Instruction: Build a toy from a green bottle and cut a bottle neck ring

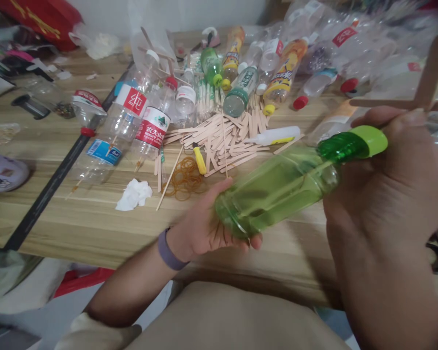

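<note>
A green clear plastic bottle is tilted above the table, with a thin stick showing inside it. Its bottom end rests in my left hand, whose fingers are wrapped round underneath. At the other end are a darker green piece and a lime-green piece. My right hand is closed beside that end, pinching flat wooden craft sticks joined in a cross. The fingers partly hide where the sticks meet the bottle.
Cut bottles with skewers through them stand at the left. Behind are loose craft sticks, rubber bands, a yellow-handled tool, a white glue bottle and crumpled tissue. Several bottles lie at the back right.
</note>
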Available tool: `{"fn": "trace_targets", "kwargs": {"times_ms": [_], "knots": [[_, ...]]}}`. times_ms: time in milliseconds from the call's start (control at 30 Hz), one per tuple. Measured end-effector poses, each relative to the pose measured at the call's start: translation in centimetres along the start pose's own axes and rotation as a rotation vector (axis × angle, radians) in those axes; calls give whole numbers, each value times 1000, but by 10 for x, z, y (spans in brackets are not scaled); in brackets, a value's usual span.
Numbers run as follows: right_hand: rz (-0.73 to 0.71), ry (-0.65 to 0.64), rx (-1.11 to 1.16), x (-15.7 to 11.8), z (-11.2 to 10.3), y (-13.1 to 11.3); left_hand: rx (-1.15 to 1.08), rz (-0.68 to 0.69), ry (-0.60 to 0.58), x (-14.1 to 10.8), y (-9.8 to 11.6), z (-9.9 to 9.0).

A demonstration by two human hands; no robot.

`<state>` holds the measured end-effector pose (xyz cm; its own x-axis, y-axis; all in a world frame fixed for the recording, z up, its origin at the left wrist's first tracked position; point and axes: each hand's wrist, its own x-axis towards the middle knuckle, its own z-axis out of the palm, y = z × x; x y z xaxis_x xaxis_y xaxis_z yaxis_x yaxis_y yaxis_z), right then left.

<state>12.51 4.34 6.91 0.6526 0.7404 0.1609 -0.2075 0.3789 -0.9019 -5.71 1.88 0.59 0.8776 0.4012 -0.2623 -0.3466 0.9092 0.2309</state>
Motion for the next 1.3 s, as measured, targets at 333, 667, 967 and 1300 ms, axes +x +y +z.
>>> {"fn": "trace_targets", "kwargs": {"times_ms": [333, 667, 967, 1300], "knots": [[46, -12, 91, 12, -4, 22, -4, 219, -80, 0, -5, 2], [74, -50, 52, 34, 3, 36, 79, 388, 19, 1, -13, 13], [400, 15, 137, 38, 15, 28, 36, 277, 16, 4, -9, 8], [549, -13, 121, 48, 14, 32, -117, 186, -15, -1, -4, 9]]}}
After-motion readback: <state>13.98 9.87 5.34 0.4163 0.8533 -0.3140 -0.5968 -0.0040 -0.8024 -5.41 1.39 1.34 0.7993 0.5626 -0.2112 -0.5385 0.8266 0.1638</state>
